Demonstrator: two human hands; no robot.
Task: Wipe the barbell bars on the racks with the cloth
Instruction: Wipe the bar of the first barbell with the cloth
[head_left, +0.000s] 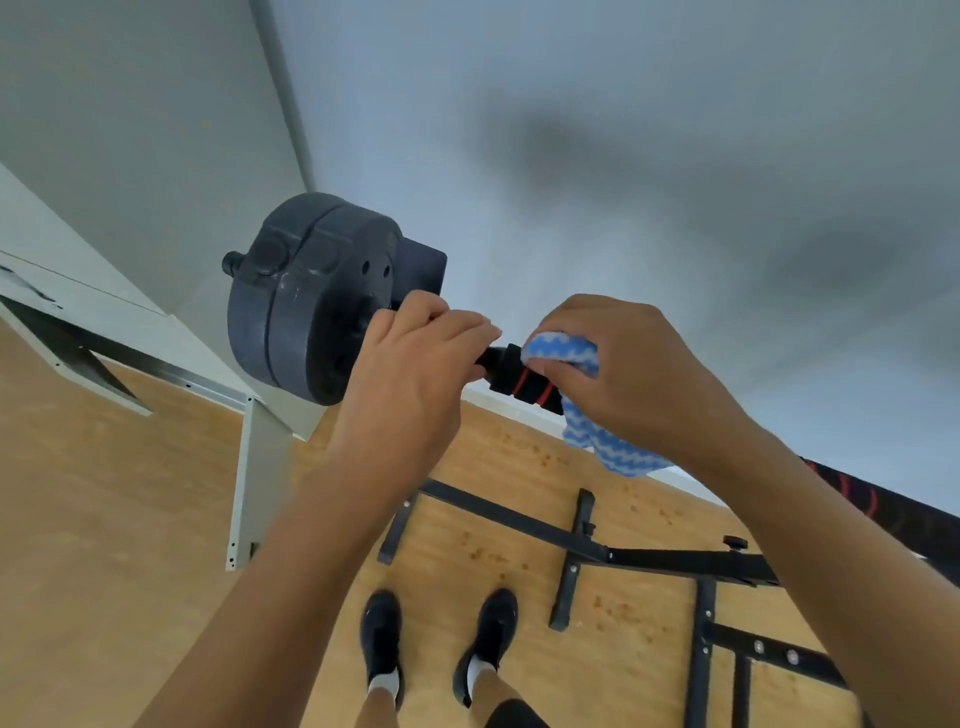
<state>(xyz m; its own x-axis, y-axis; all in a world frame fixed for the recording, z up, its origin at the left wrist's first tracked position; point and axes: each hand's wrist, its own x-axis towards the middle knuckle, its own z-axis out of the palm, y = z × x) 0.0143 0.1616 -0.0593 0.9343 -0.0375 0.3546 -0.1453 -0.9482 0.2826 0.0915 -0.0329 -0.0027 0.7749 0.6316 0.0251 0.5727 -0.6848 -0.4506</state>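
A black barbell bar (511, 371) with red stripes runs from the dark weight plates (311, 296) at the left down to the right edge. My left hand (415, 364) grips the bar right beside the plates. My right hand (634, 374) holds a blue-and-white zigzag cloth (592, 431) wrapped over the bar just right of my left hand, and the loose end of the cloth hangs below the bar. Past my right forearm, the bar (883, 504) shows again.
The black metal rack frame (649, 558) lies low on the wooden floor (104, 519) ahead of my two black shoes (384, 644). A pale grey metal frame (249, 483) stands at the left by the grey wall.
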